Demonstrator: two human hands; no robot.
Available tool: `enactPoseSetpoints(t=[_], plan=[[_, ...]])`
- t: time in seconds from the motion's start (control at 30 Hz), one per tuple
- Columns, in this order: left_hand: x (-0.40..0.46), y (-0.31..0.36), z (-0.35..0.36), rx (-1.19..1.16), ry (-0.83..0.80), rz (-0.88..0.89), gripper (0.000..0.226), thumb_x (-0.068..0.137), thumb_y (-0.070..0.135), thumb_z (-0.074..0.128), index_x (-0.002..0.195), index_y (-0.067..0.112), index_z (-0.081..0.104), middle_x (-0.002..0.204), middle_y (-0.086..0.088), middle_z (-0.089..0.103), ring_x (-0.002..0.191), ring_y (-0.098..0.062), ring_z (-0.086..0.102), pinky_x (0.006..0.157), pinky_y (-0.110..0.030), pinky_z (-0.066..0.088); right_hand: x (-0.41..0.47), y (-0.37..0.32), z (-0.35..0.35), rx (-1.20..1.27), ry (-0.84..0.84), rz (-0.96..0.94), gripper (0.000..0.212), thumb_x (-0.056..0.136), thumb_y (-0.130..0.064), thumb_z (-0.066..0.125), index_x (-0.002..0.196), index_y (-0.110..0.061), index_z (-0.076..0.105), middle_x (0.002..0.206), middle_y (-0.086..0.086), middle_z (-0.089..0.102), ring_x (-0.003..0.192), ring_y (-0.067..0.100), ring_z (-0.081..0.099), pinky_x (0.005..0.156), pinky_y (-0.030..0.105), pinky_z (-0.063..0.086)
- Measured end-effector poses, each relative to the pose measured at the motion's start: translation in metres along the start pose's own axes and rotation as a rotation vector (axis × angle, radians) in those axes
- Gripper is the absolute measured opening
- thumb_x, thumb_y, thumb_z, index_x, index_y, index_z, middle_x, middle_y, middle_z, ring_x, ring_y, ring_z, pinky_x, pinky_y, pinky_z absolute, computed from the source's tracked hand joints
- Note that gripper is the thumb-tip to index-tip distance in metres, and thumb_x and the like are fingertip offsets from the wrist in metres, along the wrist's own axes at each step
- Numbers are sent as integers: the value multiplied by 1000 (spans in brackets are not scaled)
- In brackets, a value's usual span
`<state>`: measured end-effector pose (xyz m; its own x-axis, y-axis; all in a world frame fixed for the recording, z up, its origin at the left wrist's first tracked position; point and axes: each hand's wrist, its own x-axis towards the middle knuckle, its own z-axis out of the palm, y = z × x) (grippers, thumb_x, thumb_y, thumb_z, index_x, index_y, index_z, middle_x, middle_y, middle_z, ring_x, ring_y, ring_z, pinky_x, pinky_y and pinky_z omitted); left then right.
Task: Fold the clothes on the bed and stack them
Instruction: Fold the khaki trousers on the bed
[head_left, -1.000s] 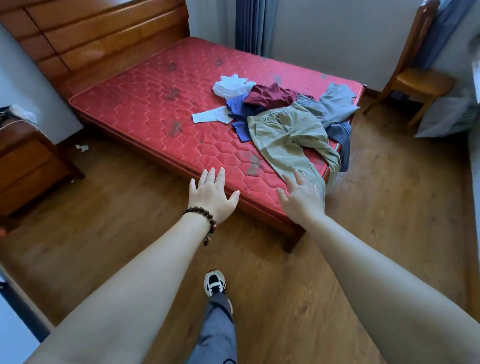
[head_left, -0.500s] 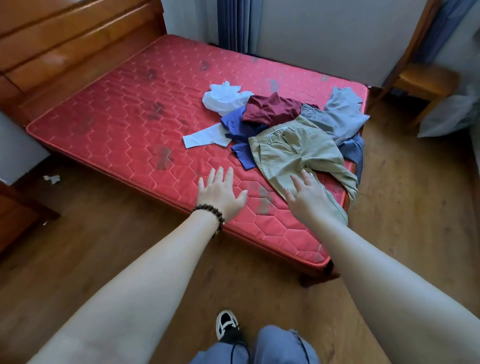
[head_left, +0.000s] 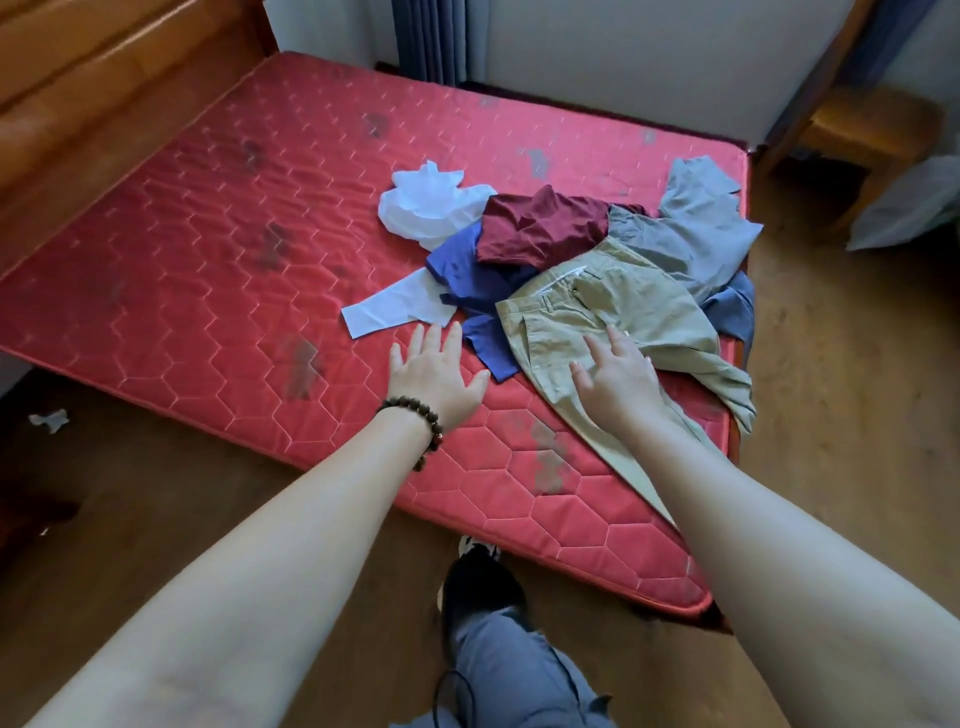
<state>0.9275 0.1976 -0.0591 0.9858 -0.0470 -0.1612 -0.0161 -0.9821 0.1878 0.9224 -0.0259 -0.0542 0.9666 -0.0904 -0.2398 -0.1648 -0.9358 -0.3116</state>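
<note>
Both hands reach farther over the bed: the right hand (head_left: 618, 384) now above the khaki trousers (head_left: 597, 317), the left hand (head_left: 434, 374) nearer the clothes.

A bedroom in a home. A bed (head_left: 218, 270) with a bare red quilted mattress and wooden headboard (head_left: 104, 93) stands on a wood floor (head_left: 841, 395). Loose clothes (head_left: 566, 260) lie heaped on it. Blue curtains (head_left: 436, 36) hang by the wall, and a wooden chair (head_left: 867, 124) stands in the corner.
</note>
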Motion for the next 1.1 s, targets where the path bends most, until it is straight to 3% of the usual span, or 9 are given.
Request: enactPoseSetpoints(t=[0.3,0.73,1.1], plan=[[140,2,-19,67,-78,109,74,93,57,38,153,20,15,160,-9,16,148,-27,8,117,-53,11,114,-19,-9,23,1,93,54,100,-44,34,150,-25,28,162,6,10,149,21,5,119,45,10],[240,-5,-5,94,-197,240,75,92,57,39,153,20,15,160,-10,15,148,-27,6,117,-49,11,198,-18,-7,4,-33,233,55,101,-44,33,151,-25,25,162,4,9,149,20,4,120,45,7],[352,1,107,135,-371,295,74,94,53,42,153,20,14,160,-11,14,148,-28,6,119,-46,13,336,55,60,-77,-183,274,57,99,-45,37,152,-28,22,162,3,7,149,19,1,120,45,8]])
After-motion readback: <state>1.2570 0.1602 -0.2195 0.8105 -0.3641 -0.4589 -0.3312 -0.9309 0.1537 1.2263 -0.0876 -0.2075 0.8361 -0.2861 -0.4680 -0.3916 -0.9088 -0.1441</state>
